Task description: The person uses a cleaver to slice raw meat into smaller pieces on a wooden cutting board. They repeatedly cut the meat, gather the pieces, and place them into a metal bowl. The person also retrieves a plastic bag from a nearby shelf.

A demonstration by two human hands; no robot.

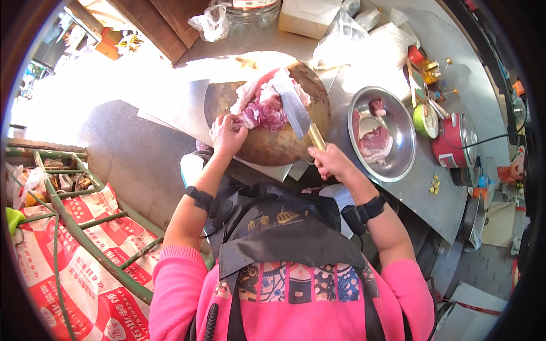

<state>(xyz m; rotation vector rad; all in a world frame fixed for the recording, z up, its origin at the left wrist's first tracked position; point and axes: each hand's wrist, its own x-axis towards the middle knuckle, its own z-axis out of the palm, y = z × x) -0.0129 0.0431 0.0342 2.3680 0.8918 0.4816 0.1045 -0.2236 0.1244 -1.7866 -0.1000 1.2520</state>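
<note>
A large slab of raw meat [266, 104], red with pale fat, lies on a round wooden chopping block [266, 149]. My left hand [227, 133] grips the meat's near left end. In my right hand [330, 160] is the golden handle of a cleaver [295, 110]. Its broad blade slants across the right part of the meat; whether the edge has entered it cannot be told. Right of the block stands a steel bowl [401, 157] with several pieces of raw meat [375, 143] inside.
Beyond the bowl are a cut green vegetable [422, 121], a grater [416, 85] and a red cooker [451, 140]. Small yellowish pieces [434, 184] lie on the metal counter [420, 196]. Plastic bags [367, 47] and a pale tub [307, 17] stand behind. A green metal frame [91, 228] is at lower left.
</note>
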